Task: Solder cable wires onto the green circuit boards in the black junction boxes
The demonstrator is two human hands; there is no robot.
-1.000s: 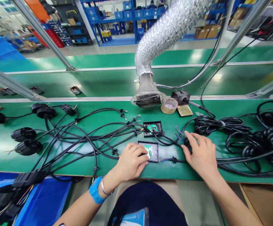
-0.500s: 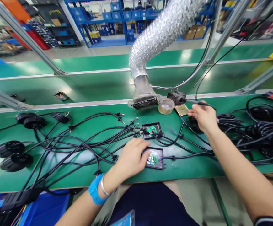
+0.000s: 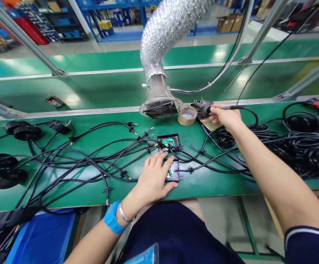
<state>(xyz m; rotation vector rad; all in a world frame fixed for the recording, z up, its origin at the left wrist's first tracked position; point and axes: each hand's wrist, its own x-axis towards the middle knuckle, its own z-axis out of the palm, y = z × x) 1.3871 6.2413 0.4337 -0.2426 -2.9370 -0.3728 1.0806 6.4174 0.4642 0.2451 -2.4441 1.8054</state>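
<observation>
My left hand lies with fingers spread over the nearer black plastic housing, covering its left part. A green circuit board shows inside, and a cable leaves on the right. Just behind sits a second black housing with its own green board. At the back right, my right hand is closed around the handle of a soldering iron. The iron's front end is at the black stand; its tip is hidden there. A round tan tub stands left of the stand.
A fume extractor hood with a silver duct hangs over the bench's back. Black cables with round plugs spread leftward. Coiled cables pile up on the right. A blue bin sits below the front edge.
My right hand has moved left with the soldering iron, bringing its front end into the stand. My left hand's fingers have spread over the nearer housing. The camera view has shifted.
</observation>
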